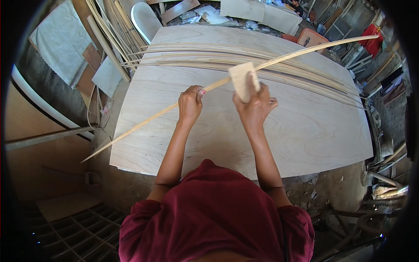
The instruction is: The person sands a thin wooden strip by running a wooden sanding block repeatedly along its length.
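My left hand point(190, 104) is closed around a long thin wooden strip point(144, 126), which slants from the lower left up to the far right above the table. In my right hand point(254, 104) is a flat, pale rectangular block point(241, 78), gripped between thumb and fingers. The block lies across the strip and hides a short part of it. It looks slightly blurred, and I cannot tell whether it is wood or folded sandpaper.
Several similar strips point(200, 61) lie across the far half of the plywood tabletop point(305, 135). A white chair back point(146, 21) and a bundle of upright strips point(114, 30) stand at the far left. Another person point(297, 8) is in the background at a pale table point(262, 13).
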Demonstrator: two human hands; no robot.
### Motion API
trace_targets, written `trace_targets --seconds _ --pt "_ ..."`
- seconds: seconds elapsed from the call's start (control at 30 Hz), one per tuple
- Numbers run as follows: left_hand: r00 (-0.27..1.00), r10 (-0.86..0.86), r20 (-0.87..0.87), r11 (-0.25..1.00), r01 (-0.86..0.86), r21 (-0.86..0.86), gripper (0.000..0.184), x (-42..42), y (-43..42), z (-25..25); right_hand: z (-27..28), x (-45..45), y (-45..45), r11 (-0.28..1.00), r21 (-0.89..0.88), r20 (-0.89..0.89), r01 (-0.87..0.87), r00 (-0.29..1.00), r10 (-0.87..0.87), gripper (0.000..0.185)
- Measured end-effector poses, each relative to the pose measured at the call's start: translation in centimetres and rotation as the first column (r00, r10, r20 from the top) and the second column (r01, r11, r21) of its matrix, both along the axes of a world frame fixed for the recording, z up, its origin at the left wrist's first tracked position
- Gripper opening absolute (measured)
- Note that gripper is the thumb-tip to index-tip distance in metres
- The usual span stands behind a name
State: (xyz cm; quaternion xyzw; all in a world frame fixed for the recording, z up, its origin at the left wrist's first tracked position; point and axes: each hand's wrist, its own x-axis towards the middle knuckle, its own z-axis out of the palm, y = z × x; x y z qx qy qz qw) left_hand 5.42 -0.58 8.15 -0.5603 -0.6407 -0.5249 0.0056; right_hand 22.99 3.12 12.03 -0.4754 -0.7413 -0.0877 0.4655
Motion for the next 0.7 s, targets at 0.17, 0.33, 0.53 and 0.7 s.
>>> trace_targets --seconds 0.17,0.33,0.53,0.7 --pt "0.998 0.061 -0.034 0.997 -0.06 0.049 0.009 0.1 -0.1 -0.9 -0.6 -0.1 -1.3 0.991 -0.025 0.244 -0.128 0.961 0.13 0.07" --pt "0.996 0.058 -0.073 0.996 -0.053 0.072 0.008 0.0 -0.2 -1.3 3.2 2.4 1.6 0.994 -0.091 0.15 0.056 0.988 -0.042 0.066" --pt "0.992 0.097 -0.084 0.994 -0.092 0.066 0.007 0.5 0.2 -1.5 0.8 0.1 -0.1 0.996 -0.033 0.183 0.083 0.98 -0.076 0.07" --pt "0.987 0.12 -0.109 0.991 -0.113 0.071 0.006 0.5 -0.1 -1.7 -0.5 -1.4 -1.8 0.973 -0.16 0.282 -0.164 0.938 0.204 0.067"
